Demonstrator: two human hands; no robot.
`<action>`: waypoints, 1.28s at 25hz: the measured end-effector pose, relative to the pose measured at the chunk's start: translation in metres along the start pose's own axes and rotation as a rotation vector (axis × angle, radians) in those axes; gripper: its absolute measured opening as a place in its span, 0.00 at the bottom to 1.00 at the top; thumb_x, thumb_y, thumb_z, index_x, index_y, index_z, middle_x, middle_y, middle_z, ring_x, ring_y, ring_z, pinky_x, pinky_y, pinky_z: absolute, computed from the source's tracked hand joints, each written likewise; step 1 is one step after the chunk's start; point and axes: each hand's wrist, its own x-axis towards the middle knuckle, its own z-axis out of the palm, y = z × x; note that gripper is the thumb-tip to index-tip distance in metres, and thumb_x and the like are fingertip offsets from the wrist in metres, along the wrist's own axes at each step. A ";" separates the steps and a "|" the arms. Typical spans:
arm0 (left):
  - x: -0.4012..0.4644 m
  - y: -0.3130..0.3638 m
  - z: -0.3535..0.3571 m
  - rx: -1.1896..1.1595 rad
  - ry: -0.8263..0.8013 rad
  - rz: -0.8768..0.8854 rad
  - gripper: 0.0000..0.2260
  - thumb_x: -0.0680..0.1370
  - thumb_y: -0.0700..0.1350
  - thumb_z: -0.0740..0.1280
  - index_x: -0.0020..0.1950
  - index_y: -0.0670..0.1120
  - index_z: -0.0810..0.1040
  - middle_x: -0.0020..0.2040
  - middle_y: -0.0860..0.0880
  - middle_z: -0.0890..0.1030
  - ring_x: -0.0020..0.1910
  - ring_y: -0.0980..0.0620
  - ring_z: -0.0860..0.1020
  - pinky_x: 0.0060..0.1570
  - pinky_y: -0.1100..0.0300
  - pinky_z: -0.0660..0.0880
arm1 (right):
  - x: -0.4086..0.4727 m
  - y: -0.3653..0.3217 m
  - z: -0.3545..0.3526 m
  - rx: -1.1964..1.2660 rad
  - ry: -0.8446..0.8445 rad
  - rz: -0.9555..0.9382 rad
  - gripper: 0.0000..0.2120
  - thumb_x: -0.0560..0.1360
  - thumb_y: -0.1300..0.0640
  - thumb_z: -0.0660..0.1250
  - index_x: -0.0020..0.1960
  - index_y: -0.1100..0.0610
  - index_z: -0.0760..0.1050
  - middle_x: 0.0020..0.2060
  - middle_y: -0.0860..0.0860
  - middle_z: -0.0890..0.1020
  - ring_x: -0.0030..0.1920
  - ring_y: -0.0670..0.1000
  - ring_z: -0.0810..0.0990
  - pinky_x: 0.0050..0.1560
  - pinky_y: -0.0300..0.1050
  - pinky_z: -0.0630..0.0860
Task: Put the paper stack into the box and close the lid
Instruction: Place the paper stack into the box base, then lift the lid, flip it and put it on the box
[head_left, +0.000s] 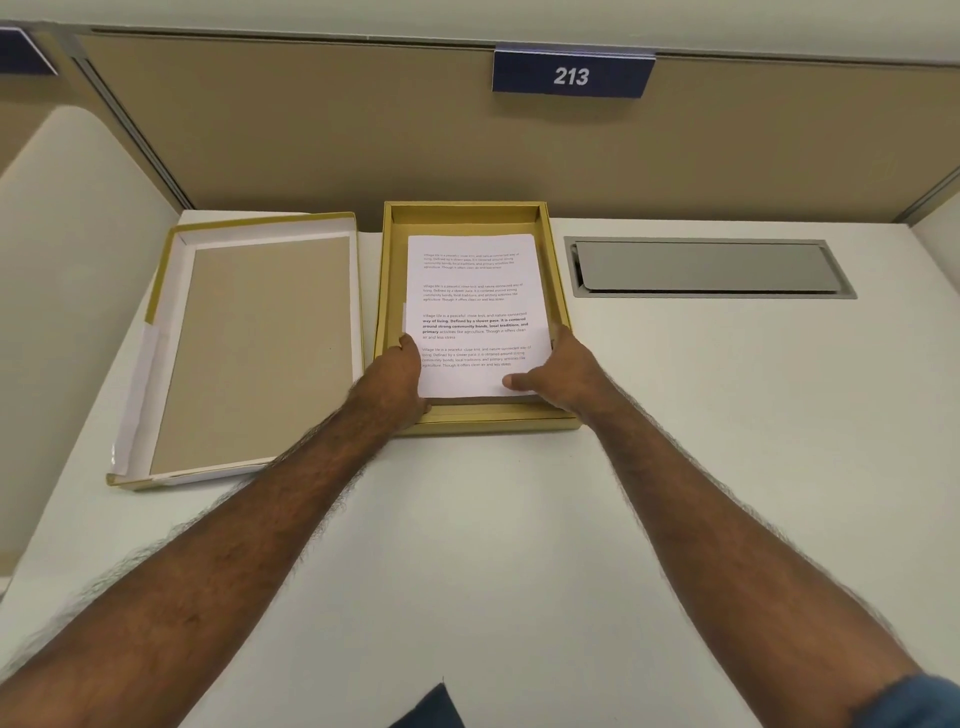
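Note:
A white paper stack (475, 301) with printed text lies inside the open gold box (385, 291) at the back middle of the desk. My left hand (400, 374) grips the stack's near left edge, fingers under it. My right hand (558, 371) holds the near right corner, thumb on top of the sheet. The stack's near end looks slightly raised over the box's front wall. The gold lid (260, 353) lies upside down to the left of the box, its brown inner face up.
A grey cable hatch (706, 267) is set flush in the white desk (519, 519) right of the box. A tan partition (363, 130) with a blue "213" sign (571, 75) stands behind. A dark object (431, 709) shows at the bottom edge.

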 end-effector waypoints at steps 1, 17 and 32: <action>0.000 0.000 0.001 0.001 0.005 0.002 0.49 0.76 0.46 0.78 0.84 0.36 0.50 0.71 0.36 0.76 0.68 0.39 0.77 0.63 0.52 0.76 | -0.001 0.001 -0.001 -0.072 -0.034 -0.034 0.51 0.65 0.51 0.89 0.80 0.55 0.65 0.64 0.48 0.78 0.62 0.53 0.77 0.55 0.44 0.79; -0.025 0.006 -0.015 -0.133 0.040 -0.040 0.34 0.79 0.39 0.73 0.80 0.35 0.61 0.70 0.38 0.77 0.66 0.41 0.79 0.62 0.52 0.78 | -0.029 -0.018 0.000 -0.416 0.025 -0.118 0.39 0.71 0.60 0.83 0.76 0.61 0.69 0.68 0.58 0.79 0.68 0.60 0.80 0.57 0.47 0.79; -0.166 -0.138 0.059 -1.760 0.513 -0.654 0.08 0.81 0.45 0.73 0.57 0.42 0.83 0.58 0.39 0.86 0.56 0.42 0.87 0.64 0.48 0.81 | -0.119 -0.097 0.190 -0.539 -0.217 -0.846 0.26 0.83 0.54 0.71 0.79 0.59 0.74 0.70 0.57 0.83 0.70 0.60 0.78 0.69 0.54 0.76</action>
